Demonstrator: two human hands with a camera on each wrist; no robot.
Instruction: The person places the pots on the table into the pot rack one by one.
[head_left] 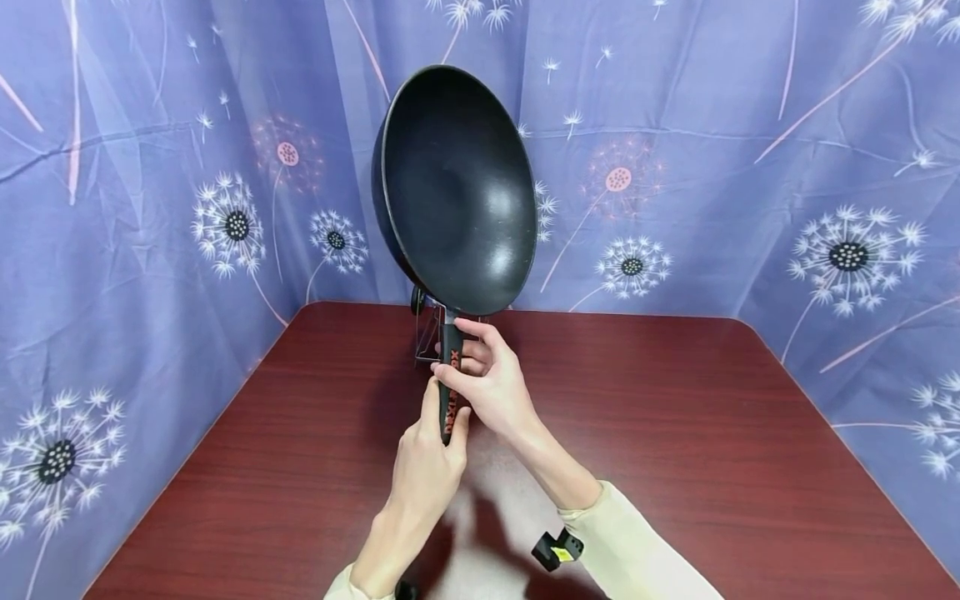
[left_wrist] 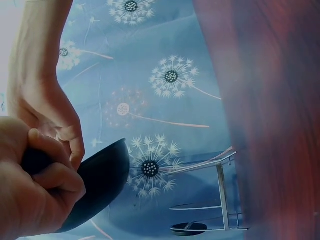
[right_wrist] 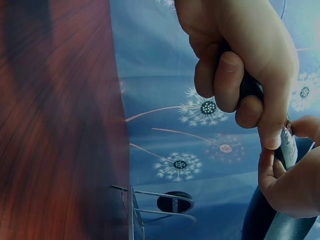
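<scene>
A deep black wok [head_left: 457, 192] is held up above the table, its hollow inside facing me and its black handle [head_left: 451, 383] with orange lettering pointing down. My left hand [head_left: 427, 458] grips the lower end of the handle; the right wrist view shows the fingers of that left hand [right_wrist: 240, 65] curled round it. Higher up, close to the pan, my right hand [head_left: 491, 383] holds the handle between thumb and fingers. From the left wrist, the dark side of the wok [left_wrist: 102, 180] shows beyond both hands.
Behind the wok a metal wire rack [left_wrist: 223, 195] stands on the dark red table [head_left: 637, 400], with a black oval piece [left_wrist: 188, 229] on it. In the head view the wok and hands partly hide this rack. A blue curtain with dandelions [head_left: 675, 208] surrounds the table's back and sides.
</scene>
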